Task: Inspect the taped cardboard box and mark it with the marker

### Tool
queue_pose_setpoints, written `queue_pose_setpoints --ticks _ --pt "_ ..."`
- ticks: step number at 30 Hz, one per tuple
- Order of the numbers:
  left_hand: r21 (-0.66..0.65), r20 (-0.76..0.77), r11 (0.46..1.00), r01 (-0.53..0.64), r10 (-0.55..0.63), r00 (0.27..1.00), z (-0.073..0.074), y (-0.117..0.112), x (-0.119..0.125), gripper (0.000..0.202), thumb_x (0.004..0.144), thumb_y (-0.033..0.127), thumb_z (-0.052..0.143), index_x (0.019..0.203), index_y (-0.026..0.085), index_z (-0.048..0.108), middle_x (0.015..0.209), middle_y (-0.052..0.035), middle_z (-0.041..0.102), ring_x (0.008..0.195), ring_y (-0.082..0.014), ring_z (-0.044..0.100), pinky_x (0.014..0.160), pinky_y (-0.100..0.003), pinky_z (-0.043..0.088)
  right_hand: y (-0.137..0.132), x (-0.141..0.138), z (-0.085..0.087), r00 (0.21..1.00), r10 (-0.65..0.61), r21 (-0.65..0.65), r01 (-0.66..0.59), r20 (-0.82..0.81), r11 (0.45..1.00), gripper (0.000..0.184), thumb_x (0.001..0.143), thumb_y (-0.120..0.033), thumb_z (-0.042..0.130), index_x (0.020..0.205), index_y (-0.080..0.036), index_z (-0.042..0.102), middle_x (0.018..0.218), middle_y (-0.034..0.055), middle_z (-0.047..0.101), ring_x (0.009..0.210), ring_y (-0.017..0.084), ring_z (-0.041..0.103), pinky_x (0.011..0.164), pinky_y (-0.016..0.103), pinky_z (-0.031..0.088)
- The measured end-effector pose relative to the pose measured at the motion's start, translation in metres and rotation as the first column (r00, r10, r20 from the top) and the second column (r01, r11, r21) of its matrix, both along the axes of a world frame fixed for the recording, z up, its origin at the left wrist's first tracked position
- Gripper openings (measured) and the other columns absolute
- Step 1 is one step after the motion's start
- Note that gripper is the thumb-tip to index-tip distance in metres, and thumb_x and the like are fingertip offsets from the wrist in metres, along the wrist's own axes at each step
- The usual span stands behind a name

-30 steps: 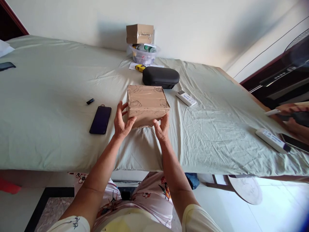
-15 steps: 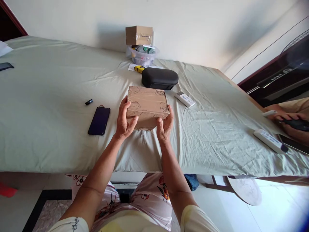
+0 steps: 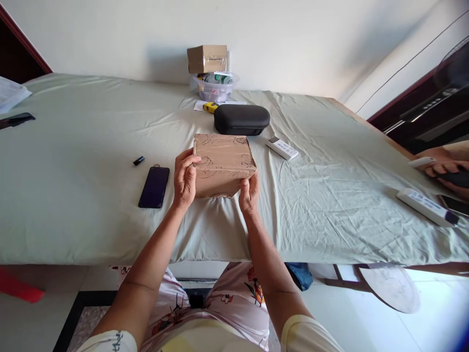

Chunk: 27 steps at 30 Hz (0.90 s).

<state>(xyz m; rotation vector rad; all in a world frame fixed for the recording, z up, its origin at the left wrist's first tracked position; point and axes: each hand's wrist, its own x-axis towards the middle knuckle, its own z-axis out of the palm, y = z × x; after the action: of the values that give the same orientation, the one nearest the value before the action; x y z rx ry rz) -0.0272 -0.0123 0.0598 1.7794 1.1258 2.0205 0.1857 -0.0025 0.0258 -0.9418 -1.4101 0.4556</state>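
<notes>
A brown cardboard box (image 3: 224, 152) with dark pen scribbles on its top and front is between my hands, near the front middle of the cloth-covered table. Along its left side, my left hand (image 3: 185, 178) has its fingers curled round the edge, thumb drawn in at the left corner. My right hand (image 3: 249, 191) grips the lower right corner with the thumb on the front face. Whether the box's underside touches the cloth cannot be seen. Left of it lies a dark smartphone (image 3: 154, 187), with a small black cap (image 3: 138, 160) behind.
Behind the box sit a black hard case (image 3: 242, 120), a yellow tape measure (image 3: 210, 107) and a plastic basket (image 3: 215, 91) topped by another carton (image 3: 207, 58). White slim boxes (image 3: 283, 148) lie to the right. Another person's hand (image 3: 445, 167) rests at the far right edge.
My left thumb has moved off the box's front face toward its left corner. The box is still between both hands, and the view has shifted slightly.
</notes>
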Motion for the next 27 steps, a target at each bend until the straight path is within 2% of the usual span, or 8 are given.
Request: queue_pose_setpoints --ticks 3,7,13,17,19,22,24,27 --pt "-0.004 0.015 1.000 -0.002 0.002 1.000 -0.024 0.007 0.001 0.063 0.104 0.073 0.040 0.144 0.029 0.061 0.150 -0.0124 0.062 0.144 -0.0278 0.059 0.125 -0.044 0.045 0.001 0.003 -0.002 1.000 0.016 -0.039 -0.015 0.016 0.999 0.068 0.099 -0.079 0.043 0.136 -0.028 0.068 0.134 0.0140 0.071 0.124 0.032 0.067 0.107 0.053 0.058" --pt "-0.008 0.036 1.000 0.028 -0.028 0.999 -0.044 0.005 0.004 0.063 0.106 0.066 0.045 0.158 0.030 0.050 0.160 -0.0133 0.057 0.150 -0.0282 0.056 0.126 -0.042 0.045 0.003 0.006 -0.004 1.000 0.026 -0.053 -0.025 0.012 0.998 0.072 0.098 -0.082 0.041 0.134 -0.027 0.069 0.131 0.0137 0.072 0.126 0.032 0.067 0.108 0.053 0.058" --pt "-0.048 0.070 0.994 0.097 -0.093 0.993 -0.051 0.005 0.004 0.063 0.104 0.064 0.052 0.157 0.031 0.050 0.161 -0.0133 0.057 0.147 -0.0287 0.059 0.120 -0.041 0.051 0.005 0.008 -0.005 0.999 0.029 -0.053 -0.030 -0.014 0.998 0.070 0.097 -0.081 0.046 0.134 -0.026 0.069 0.129 0.0141 0.073 0.121 0.030 0.069 0.102 0.051 0.061" --pt "-0.120 0.004 0.990 0.067 -0.067 0.998 -0.057 0.009 0.002 0.077 0.097 0.066 0.065 0.159 0.025 0.046 0.157 -0.0180 0.057 0.146 -0.0328 0.059 0.115 -0.044 0.055 0.007 0.009 -0.008 0.999 0.038 -0.061 -0.039 -0.015 0.997 0.068 0.097 -0.080 0.050 0.135 -0.026 0.068 0.130 0.0138 0.073 0.119 0.029 0.069 0.100 0.048 0.061" --pt "-0.131 -0.030 0.991 0.035 -0.040 0.999 -0.060 0.011 0.003 0.085 0.093 0.066 0.071 0.160 0.024 0.042 0.157 -0.0197 0.056 0.145 -0.0342 0.058 0.113 -0.045 0.056 0.008 0.010 -0.009 0.999 0.042 -0.048 -0.043 -0.023 0.998 0.072 0.096 -0.079 0.053 0.143 -0.026 0.063 0.135 0.0151 0.071 0.123 0.029 0.069 0.100 0.047 0.061" --pt "-0.122 -0.069 0.993 0.004 -0.012 0.998 -0.064 0.011 0.006 0.088 0.091 0.067 0.071 0.161 0.023 0.040 0.158 -0.0208 0.054 0.146 -0.0348 0.057 0.113 -0.046 0.057 0.010 0.011 -0.010 0.998 0.052 -0.018 -0.052 -0.025 0.998 0.083 0.095 -0.076 0.057 0.162 -0.029 0.044 0.150 0.0173 0.062 0.134 0.030 0.065 0.102 0.046 0.060" --pt "-0.113 -0.090 0.994 -0.001 -0.009 0.996 -0.066 0.012 0.006 0.086 0.093 0.068 0.068 0.161 0.024 0.039 0.158 -0.0203 0.054 0.146 -0.0342 0.057 0.113 -0.046 0.057 0.010 0.013 -0.010 0.998 0.062 0.009 -0.062 0.016 0.998 0.086 0.097 -0.073 0.058 0.168 -0.032 0.033 0.160 0.0173 0.055 0.140 0.030 0.062 0.103 0.045 0.060" --pt "-0.093 -0.076 0.994 -0.053 0.046 0.996 -0.068 0.013 0.004 0.080 0.097 0.066 0.064 0.160 0.025 0.040 0.158 -0.0196 0.052 0.148 -0.0338 0.054 0.117 -0.048 0.053 0.007 0.011 -0.009 0.990 0.072 0.087 -0.083 0.121 0.993 0.073 0.101 -0.067 0.056 0.165 -0.036 0.040 0.160 0.0146 0.054 0.138 0.029 0.062 0.096 0.041 0.063"
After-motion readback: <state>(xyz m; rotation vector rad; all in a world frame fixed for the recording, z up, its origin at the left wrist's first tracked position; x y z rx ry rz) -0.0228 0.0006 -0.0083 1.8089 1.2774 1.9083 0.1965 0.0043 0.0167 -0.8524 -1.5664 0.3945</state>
